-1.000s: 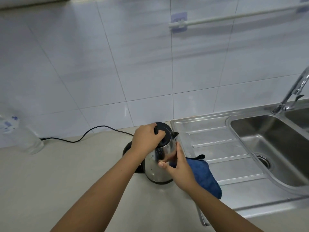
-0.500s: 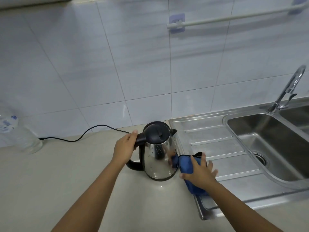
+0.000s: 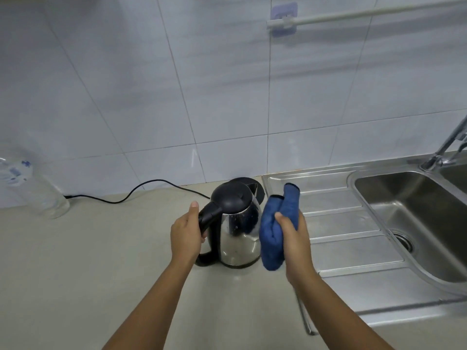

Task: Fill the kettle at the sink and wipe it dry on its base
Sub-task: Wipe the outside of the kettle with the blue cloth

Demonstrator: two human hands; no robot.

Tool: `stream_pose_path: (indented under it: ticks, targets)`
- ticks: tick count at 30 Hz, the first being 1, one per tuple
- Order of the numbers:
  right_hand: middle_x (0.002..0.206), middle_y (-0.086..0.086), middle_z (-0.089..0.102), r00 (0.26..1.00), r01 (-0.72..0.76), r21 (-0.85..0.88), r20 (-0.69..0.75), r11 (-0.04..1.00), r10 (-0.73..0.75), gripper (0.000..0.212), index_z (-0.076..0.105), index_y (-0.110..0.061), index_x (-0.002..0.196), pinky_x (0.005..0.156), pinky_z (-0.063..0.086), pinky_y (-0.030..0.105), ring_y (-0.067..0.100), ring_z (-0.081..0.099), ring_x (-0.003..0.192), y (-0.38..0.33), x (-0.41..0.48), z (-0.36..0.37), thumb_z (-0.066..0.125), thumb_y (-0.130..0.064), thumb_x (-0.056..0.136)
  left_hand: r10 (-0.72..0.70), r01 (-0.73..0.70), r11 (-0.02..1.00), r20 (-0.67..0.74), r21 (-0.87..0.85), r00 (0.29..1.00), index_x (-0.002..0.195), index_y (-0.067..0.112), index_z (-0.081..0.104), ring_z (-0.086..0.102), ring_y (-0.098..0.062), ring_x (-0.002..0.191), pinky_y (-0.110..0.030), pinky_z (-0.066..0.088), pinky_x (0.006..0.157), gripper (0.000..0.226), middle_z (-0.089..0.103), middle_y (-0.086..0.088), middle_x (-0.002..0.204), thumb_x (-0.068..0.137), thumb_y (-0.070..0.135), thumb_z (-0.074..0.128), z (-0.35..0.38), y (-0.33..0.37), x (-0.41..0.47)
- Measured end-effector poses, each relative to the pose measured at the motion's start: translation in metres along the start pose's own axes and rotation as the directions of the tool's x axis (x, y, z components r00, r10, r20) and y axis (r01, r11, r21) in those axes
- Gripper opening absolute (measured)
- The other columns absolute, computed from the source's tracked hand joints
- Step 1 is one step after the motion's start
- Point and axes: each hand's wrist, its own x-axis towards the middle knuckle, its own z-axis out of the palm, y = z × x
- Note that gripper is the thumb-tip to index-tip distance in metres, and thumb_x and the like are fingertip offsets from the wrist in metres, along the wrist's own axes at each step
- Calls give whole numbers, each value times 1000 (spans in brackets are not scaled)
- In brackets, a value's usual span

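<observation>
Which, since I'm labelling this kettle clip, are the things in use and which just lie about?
In the job: kettle, held at its handle by the left hand; blue cloth, gripped in the right hand; power cord; sink and tap.
Lying about: clear plastic bottle at the left of the counter; white rail on the wall.

The left hand [image 3: 187, 236] has left the lid [image 3: 231, 195] of the kettle [image 3: 237, 238] and now grips its black handle [image 3: 209, 215]. The right hand [image 3: 294, 238], earlier bare against the steel side, took the blue cloth [image 3: 274, 231] from the left edge of the drainboard [image 3: 353, 223]. It now holds the cloth bunched against the kettle's right side.
</observation>
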Motion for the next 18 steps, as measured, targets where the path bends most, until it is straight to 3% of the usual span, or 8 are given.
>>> stream_pose_path:
  ticks: [2,3,5,8,11,13,15,18]
  targets:
    - [138,-10,60,970,229,-165,119,959,-211,56,52,-38,139,104,45,28,10,55,129,-4,-5,39,64,-49,85,10,-10,1000,-36,-4,999,56,3,52,48,-14,39,-31,43,51,61,53,-7,44,97,45,35,1,-1,-1]
    - [155,-7,44,949,297,-219,175,929,-262,69,42,-37,148,113,35,30,10,41,142,-5,-7,56,64,-53,85,12,-13,1000,-50,-15,999,56,1,52,48,-14,39,-32,43,51,60,53,-7,44,97,42,37,2,-2,-1]
    - [165,-8,21,932,361,-349,162,865,-324,81,27,-38,156,115,22,27,7,22,148,4,-11,75,61,-59,86,0,-3,999,-52,-54,999,54,1,53,48,-14,38,-31,42,48,56,52,-7,41,95,37,41,4,-6,1]
    - [155,-15,42,954,300,-132,74,945,-292,71,37,-45,147,113,34,24,0,39,141,32,-4,59,61,-60,82,-21,18,996,-34,-84,999,53,0,51,48,-15,37,-27,41,43,54,51,-5,39,87,40,41,3,-10,5]
    - [144,-3,55,998,-37,-78,42,996,40,51,48,-33,137,104,41,31,17,54,129,52,7,28,59,-54,92,-11,9,995,-23,-100,1000,57,-5,47,47,-14,37,-25,40,42,53,50,-8,42,86,39,41,2,-10,9]
    - [140,5,57,980,-172,-160,69,972,185,57,46,-20,146,103,44,40,28,55,131,60,13,17,51,-52,99,-5,4,996,-8,-94,1000,54,-1,46,46,-14,38,-25,41,43,51,50,-7,41,88,36,41,0,-10,10]
    - [142,4,57,990,-88,-162,95,983,104,54,44,-20,148,112,41,46,26,53,134,46,12,27,52,-45,101,-12,12,994,-3,-109,1000,57,-8,44,44,-13,37,-24,40,42,53,48,-10,43,86,37,42,0,-10,13]
    - [143,-1,56,978,180,-188,137,966,-155,50,49,-22,144,116,38,42,18,51,135,12,17,52,61,-35,97,-3,5,993,14,-116,1000,63,-14,43,43,-12,36,-22,40,40,57,46,-16,47,85,38,41,-1,-9,14]
